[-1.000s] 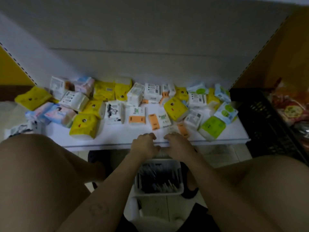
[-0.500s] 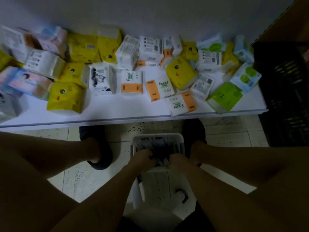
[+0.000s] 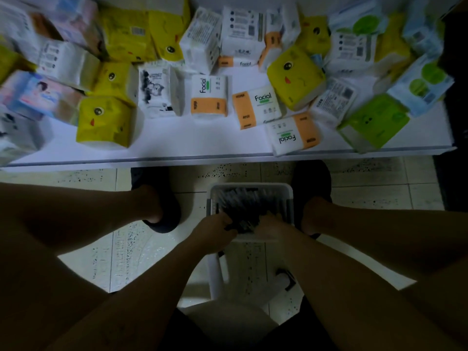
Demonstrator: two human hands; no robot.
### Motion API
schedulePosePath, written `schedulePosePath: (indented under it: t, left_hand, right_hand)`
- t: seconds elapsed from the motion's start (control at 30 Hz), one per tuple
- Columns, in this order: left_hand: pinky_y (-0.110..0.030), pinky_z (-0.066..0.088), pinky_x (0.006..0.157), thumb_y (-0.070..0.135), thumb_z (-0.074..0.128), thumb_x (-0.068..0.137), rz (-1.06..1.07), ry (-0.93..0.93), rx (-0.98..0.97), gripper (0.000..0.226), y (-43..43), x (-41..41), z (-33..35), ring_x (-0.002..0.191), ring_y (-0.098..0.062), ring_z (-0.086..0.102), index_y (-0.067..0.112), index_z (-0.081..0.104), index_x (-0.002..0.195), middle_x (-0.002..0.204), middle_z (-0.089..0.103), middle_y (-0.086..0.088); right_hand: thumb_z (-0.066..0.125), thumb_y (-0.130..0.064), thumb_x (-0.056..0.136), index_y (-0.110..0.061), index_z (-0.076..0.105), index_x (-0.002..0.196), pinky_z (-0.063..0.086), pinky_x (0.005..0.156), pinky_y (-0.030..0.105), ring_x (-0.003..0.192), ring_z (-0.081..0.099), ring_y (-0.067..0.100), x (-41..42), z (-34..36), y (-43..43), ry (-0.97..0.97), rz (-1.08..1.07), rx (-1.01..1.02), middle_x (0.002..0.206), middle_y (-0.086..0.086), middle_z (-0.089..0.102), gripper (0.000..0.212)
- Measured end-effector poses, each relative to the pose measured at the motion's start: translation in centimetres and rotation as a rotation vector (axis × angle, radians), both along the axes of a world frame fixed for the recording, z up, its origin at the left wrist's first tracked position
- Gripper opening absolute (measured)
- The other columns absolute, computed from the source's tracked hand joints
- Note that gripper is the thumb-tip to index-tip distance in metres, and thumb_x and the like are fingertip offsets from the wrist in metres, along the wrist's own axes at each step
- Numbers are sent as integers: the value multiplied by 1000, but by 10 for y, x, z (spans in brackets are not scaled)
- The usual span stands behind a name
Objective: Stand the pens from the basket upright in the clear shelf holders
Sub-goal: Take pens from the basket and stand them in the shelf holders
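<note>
A small white basket (image 3: 250,186) stands on the tiled floor between my feet, filled with dark pens (image 3: 244,201) lying lengthwise. Both my hands are down in its near end. My left hand (image 3: 215,233) has its fingers curled into the pens, and my right hand (image 3: 271,229) curls in from the other side. Between them they hold a bunch of pens. The light is dim, so single pens are hard to make out. No clear holder is in view.
A low white shelf (image 3: 177,150) runs across in front of me, crowded with several tissue packs (image 3: 258,106) in yellow, orange, green and white. A black crate (image 3: 453,178) stands at the right edge. My knees flank the basket and a white stool (image 3: 215,277) is under me.
My hands dropped from the shelf's front edge down into the basket and closed among the pens. My view tipped downward, so the shelf slid up the frame.
</note>
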State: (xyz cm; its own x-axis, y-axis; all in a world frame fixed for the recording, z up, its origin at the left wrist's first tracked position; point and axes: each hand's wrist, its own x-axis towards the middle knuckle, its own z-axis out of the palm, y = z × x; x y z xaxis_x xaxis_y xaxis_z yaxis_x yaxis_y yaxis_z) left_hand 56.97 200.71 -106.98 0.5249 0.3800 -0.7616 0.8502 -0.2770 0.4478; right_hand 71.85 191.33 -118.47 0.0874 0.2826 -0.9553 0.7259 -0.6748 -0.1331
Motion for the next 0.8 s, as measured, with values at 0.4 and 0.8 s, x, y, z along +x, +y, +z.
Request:
schedulePosePath:
  t: [0.4,0.8]
  left_hand:
    - [-16,38,61,27,53,95,-34,3,-36,25,-5,6,-24,87,-14,54,11,65,109,109,64,-8]
    - [-30,49,84,21,54,93,41,76,-103,34,4,31,-85,107,-28,58,10,57,125,122,60,-13]
  right_hand:
    - [52,-12,92,-14,42,60,40,54,27,59,44,16,7,32,8,-200,-507,177,66,2,43,34]
    - [51,-2,94,4,67,104,51,88,39,101,59,34,-6,95,-13,-133,-758,313,109,21,63,20]
